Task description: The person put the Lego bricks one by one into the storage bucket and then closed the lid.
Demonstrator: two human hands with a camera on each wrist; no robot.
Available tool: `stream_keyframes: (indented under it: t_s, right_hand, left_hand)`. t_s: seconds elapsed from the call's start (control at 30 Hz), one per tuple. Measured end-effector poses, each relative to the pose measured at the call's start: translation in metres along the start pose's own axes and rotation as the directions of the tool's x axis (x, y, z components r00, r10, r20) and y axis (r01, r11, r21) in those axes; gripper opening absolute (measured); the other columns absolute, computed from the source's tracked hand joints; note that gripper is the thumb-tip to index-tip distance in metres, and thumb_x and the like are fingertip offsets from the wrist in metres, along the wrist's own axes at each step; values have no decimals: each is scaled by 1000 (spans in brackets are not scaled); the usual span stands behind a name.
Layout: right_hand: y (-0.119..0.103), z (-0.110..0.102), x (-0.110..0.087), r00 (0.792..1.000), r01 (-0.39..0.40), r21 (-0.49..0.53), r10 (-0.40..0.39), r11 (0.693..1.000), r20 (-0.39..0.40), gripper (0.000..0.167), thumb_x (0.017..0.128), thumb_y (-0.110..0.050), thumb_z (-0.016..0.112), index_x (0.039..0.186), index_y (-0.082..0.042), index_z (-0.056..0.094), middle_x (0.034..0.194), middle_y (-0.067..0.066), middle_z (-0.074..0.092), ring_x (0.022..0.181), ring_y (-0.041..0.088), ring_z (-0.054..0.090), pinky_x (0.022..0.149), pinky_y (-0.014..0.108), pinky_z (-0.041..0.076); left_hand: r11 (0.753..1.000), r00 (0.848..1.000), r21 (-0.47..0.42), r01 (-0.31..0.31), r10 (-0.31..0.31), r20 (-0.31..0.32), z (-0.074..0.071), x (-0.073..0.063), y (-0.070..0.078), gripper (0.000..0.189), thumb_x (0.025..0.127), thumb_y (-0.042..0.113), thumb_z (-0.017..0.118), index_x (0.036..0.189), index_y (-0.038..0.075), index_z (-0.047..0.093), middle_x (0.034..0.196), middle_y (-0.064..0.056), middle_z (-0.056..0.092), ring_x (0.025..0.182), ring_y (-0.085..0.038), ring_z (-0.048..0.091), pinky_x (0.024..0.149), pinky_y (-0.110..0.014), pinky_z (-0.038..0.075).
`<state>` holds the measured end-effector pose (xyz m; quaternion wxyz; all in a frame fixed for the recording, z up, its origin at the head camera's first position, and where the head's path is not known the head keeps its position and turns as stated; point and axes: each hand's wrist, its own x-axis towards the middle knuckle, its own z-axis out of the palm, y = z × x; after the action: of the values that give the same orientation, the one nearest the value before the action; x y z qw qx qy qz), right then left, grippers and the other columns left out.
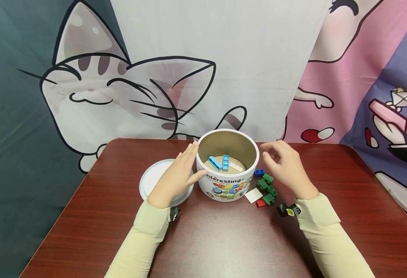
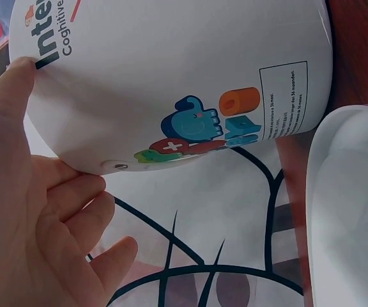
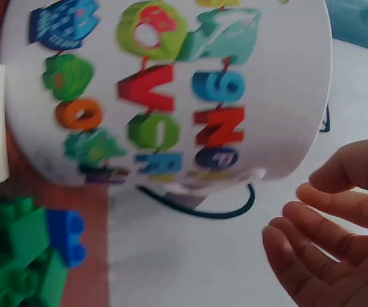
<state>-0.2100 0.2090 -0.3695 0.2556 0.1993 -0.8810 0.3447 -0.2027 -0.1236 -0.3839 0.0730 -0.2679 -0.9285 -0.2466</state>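
Note:
A white printed bucket point(image 1: 225, 191) stands upright on the table with its top uncovered. Inside it lie two light blue toy bricks point(image 1: 225, 163) and a white piece point(image 1: 236, 167). My left hand point(image 1: 177, 175) rests with straight fingers against the bucket's left side, its thumb touching the front near the rim. The left wrist view shows fingertips point(image 2: 94, 182) right at the bucket wall. To the right of the bucket, my right hand point(image 1: 288, 164) hovers with loosely bent fingers and nothing between them. Below it are green bricks point(image 1: 268, 199), a blue brick point(image 1: 259, 172) and a red brick point(image 1: 260, 203).
A round white lid point(image 1: 147, 180) lies left of the bucket, partly under my left hand in the head view. A flat white piece point(image 1: 253, 195) lies by the bucket's front right. Behind the brown table point(image 1: 224, 239) hangs a cartoon-printed cloth point(image 1: 252, 50).

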Motion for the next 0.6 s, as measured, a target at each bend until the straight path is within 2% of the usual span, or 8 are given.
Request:
stream_keyframes:
  t_s: [0.17,0.23,0.37,0.6]
  right_hand:
    - [13,-1,-7,991,-88,-15,89,996,104,17,93,-4,67,109,-1,72,100,13,69,84,23,63,75,29,52]
    - [20,1,-9,978,-130,-17,131,991,162,18,92,-5,68,110,1,71,102,16,68,86,28,65,79,39,56]
    - [37,7,-11,943,-194,-43,198,980,268,22,91,-6,71,111,4,70,104,20,68,90,34,66,83,53,57]
    - [59,20,-10,894,-182,-127,218,975,391,22,90,-8,74,107,6,71,99,20,71,87,33,66,81,53,58]
  left_hand:
    - [1000,1000,4,-4,4,-4,-1,0,0,86,102,48,57,162,3,15,168,-14,19,155,-26,15,124,-49,17]
    - [1000,1000,5,-4,4,-7,0,0,-1,86,102,48,57,162,3,15,168,-13,19,155,-27,17,124,-49,18]
    - [1000,1000,1,0,0,-4,0,-1,-1,86,102,49,56,162,4,15,168,-11,17,155,-27,17,124,-49,17]
    - [1000,1000,0,-4,4,-11,0,-1,0,87,102,50,57,162,4,15,168,-13,18,155,-24,14,124,-50,18]
